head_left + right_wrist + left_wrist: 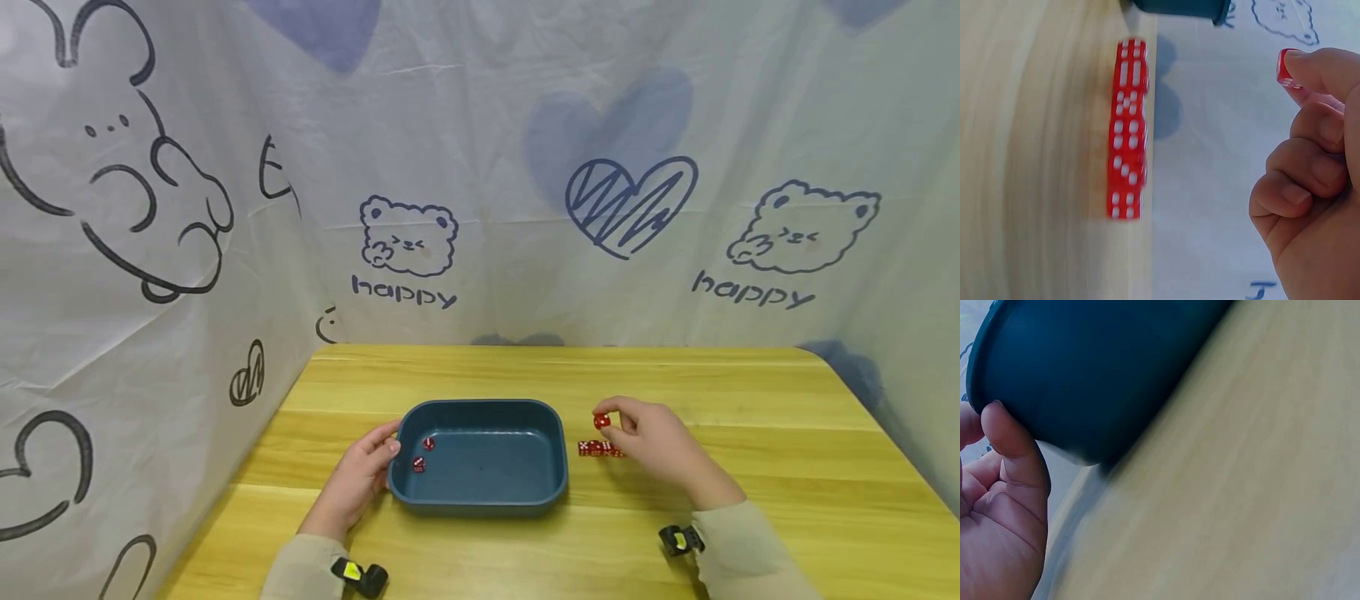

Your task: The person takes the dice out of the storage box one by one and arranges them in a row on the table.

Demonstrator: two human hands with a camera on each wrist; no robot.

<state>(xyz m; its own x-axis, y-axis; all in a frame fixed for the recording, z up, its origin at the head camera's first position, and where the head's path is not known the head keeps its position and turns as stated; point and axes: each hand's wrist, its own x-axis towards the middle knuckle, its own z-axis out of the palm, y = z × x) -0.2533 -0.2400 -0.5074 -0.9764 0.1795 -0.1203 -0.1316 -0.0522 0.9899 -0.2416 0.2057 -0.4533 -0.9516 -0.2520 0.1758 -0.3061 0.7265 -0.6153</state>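
A dark blue rectangular tray (480, 505) sits on the table, with two red dice inside near its left end: one die (428, 443) farther back, another die (418, 464) closer. At the tray's left end, my left hand (357, 481) holds the rim between thumb and fingers; the left wrist view shows the thumb (1013, 440) against the tray wall. My right hand (660, 442) pinches a red die (1285, 69) between thumb and index finger, its other fingers curled in. Below that die, a row of several red dice (1126, 134) with white pips stands on the table, partly hidden by the hand in the head view.
The wooden table (810, 467) ends at the back against a white cloth (510, 250) printed with hearts and bears. Another cloth wall (150, 350) runs along the left side. The row of dice lies just right of the tray.
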